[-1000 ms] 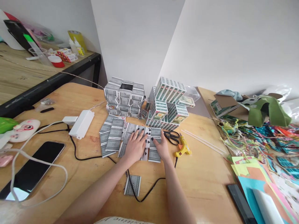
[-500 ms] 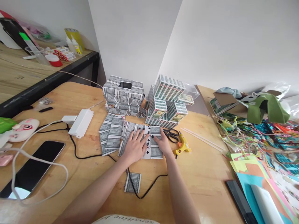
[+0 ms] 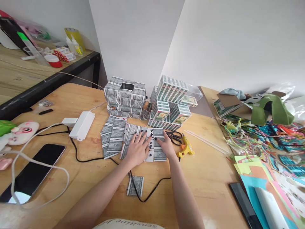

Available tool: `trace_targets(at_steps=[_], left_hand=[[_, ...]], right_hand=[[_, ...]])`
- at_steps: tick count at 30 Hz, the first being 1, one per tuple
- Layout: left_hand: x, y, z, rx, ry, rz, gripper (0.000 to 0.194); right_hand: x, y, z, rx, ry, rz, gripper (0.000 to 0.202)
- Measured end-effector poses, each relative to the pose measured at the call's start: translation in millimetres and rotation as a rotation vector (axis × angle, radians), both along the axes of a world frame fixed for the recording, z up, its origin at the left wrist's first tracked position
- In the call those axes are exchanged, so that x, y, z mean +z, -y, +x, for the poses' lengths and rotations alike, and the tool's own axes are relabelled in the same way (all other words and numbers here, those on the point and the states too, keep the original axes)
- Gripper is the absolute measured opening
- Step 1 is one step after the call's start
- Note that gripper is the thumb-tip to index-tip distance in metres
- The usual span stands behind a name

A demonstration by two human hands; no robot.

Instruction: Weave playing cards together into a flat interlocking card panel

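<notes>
My left hand [image 3: 137,149] lies flat with fingers spread over a panel of joined playing cards [image 3: 160,155]. On the panel's right part rests my right hand [image 3: 165,145], its fingers stretched out and the thumb pointing inward. Between the hands a strip of face-up club cards [image 3: 150,156] shows, while the other cards show grey patterned backs. More joined cards [image 3: 115,144] overlap just left of the panel. Behind them stands a box-like structure made of cards [image 3: 126,99] with a square opening on top. One separate grey card piece [image 3: 135,186] lies near me, under a black cable.
Stacked card boxes [image 3: 170,105] stand at the back. Black scissors [image 3: 175,138], a yellow glue gun [image 3: 187,147] and clear glue sticks [image 3: 206,142] lie right. A phone [image 3: 35,171], white adapter [image 3: 82,125] and cables occupy the left. Coloured papers [image 3: 256,181] and craft scraps fill the right edge.
Both hands stay on the card panel in almost the same place. The whole view shifts very slightly; nothing else visibly moves.
</notes>
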State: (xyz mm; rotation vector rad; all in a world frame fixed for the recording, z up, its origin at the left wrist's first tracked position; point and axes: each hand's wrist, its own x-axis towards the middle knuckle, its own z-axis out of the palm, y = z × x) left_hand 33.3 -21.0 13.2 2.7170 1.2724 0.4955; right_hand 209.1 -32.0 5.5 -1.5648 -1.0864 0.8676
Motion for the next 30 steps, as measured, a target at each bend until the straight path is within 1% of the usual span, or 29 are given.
trace_targets(at_steps=[3, 6, 19, 24, 27, 30], left_hand=[[0.1, 0, 0, -0.002, -0.006, -0.003, 0.046], [0.6, 0, 0, 0.001, 0.001, -0.001, 0.045], [1.0, 0, 1, 0.01, 0.02, -0.004, 0.045], [0.6, 0, 1, 0.014, 0.018, -0.002, 0.045], [0.0, 0, 2, 0.015, 0.009, -0.005, 0.045], [-0.9, 0, 2, 0.019, 0.008, -0.004, 0.047]], right_hand=[[0.4, -1, 1, 0.049, -0.04, -0.008, 0.058], [0.9, -1, 2, 0.057, -0.048, -0.014, 0.059], [-6.1, 1, -1, 0.027, -0.002, -0.024, 0.063], [-8.4, 1, -4, -0.022, 0.051, -0.01, 0.067], [-9.2, 2, -6, -0.024, 0.051, 0.001, 0.066], [-8.8, 3, -7, -0.047, 0.079, -0.015, 0.067]])
